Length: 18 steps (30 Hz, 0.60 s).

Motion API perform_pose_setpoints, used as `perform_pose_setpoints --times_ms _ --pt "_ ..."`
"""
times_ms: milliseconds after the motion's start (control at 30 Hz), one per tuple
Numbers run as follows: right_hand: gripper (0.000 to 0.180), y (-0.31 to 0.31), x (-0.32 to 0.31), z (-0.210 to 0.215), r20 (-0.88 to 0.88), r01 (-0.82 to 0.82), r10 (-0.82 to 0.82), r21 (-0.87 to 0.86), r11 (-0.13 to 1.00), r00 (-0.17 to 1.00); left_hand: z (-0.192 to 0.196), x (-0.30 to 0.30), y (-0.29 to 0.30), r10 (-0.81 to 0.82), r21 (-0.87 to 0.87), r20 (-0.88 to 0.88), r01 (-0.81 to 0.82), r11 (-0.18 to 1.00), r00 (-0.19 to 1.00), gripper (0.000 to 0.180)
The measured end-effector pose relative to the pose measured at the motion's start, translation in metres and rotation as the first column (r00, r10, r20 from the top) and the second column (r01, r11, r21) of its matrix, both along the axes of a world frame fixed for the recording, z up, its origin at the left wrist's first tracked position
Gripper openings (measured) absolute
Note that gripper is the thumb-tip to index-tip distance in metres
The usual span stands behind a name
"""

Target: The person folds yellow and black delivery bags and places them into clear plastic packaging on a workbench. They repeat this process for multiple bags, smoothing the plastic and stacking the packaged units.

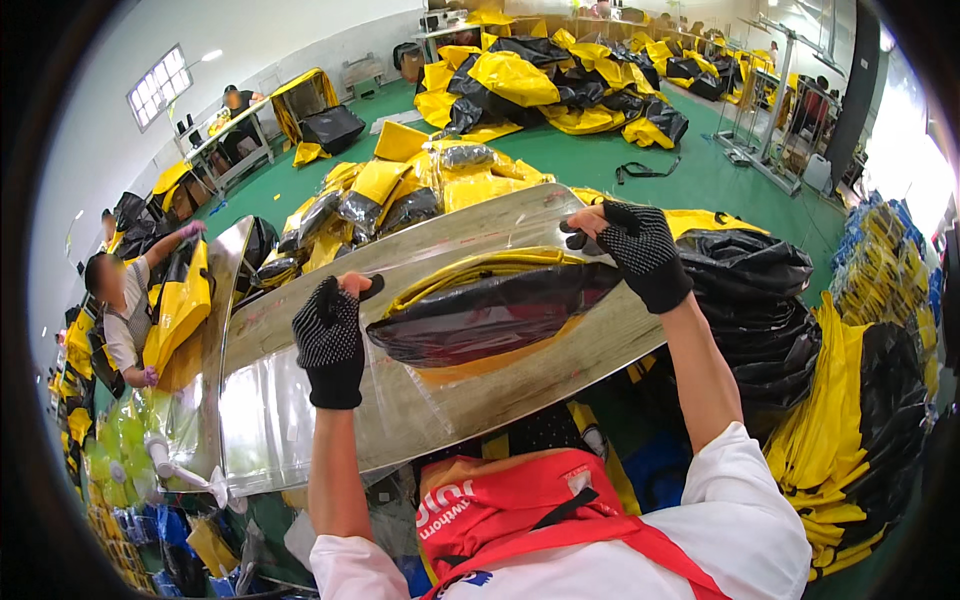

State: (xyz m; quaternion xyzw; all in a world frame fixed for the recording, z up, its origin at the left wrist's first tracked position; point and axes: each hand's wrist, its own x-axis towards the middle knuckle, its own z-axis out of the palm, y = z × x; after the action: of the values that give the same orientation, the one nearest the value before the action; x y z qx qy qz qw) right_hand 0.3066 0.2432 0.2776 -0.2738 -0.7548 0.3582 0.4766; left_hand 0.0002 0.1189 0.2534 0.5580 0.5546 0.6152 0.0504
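A folded black and yellow tarpaulin bag (490,315) lies on the worktable (290,350) in front of me, under glossy clear film. Both my hands wear black, white-dotted gloves with bare fingertips. My left hand (333,340) is closed in a pinch at the bundle's left end. At its far right end my right hand (640,250) pinches too, thumb against fingers. They appear to grip the edge of the clear plastic bag (392,400) around the bundle; the film is hard to see between them. More film spreads over the tabletop beside my left forearm.
Wrapped yellow and black packets (385,195) are piled beyond the table. Black and yellow bags (750,300) are stacked at my right. A green fan (125,450) stands at the left, near a co-worker (125,300) handling yellow material. A large heap (540,85) lies on the green floor.
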Motion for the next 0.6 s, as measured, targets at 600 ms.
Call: perform_pose_setpoints --times_ms 600 --pt "0.027 -0.008 0.041 -0.105 -0.162 0.145 -0.218 -0.371 0.917 0.962 -0.096 0.044 0.003 -0.234 -0.017 0.306 0.251 0.968 0.923 0.014"
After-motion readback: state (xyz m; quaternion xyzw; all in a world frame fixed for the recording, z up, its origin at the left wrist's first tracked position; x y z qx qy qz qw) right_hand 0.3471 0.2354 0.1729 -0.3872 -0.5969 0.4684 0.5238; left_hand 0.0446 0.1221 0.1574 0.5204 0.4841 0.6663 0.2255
